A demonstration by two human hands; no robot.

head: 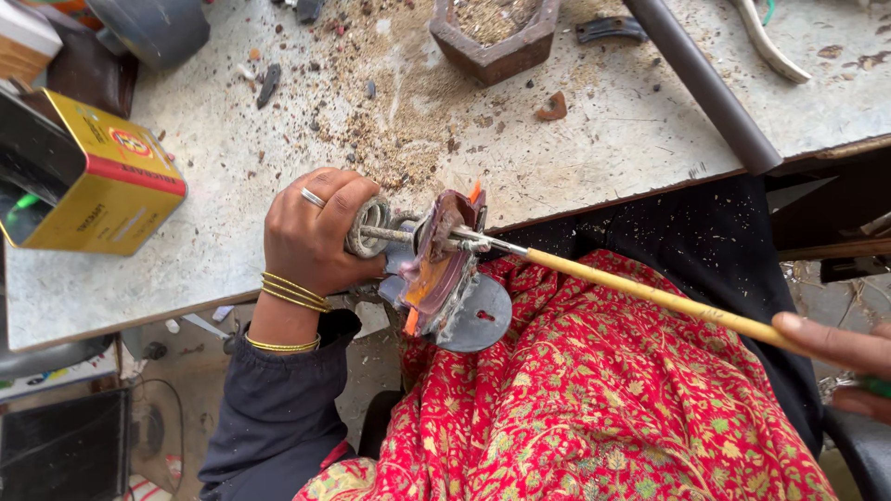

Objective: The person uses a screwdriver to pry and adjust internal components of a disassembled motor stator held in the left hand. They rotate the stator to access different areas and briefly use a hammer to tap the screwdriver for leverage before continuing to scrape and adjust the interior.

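a brown hexagonal pot (497,42), beyond the grip on the bench (232,167), holds coarse sawdust, more of it spilled around; to the left of the grip lies an open yellow box (102,181), its contents too dark to make out. the left hand (311,232), ringed and bangled, is clenched around a ribbed grey wheel (368,227) on a worn, rust-stained metal tool (445,269) at the bench edge. the right hand (840,357), partly cut off by the frame, pinches a long yellow stick (650,297) whose metal tip meets the tool.
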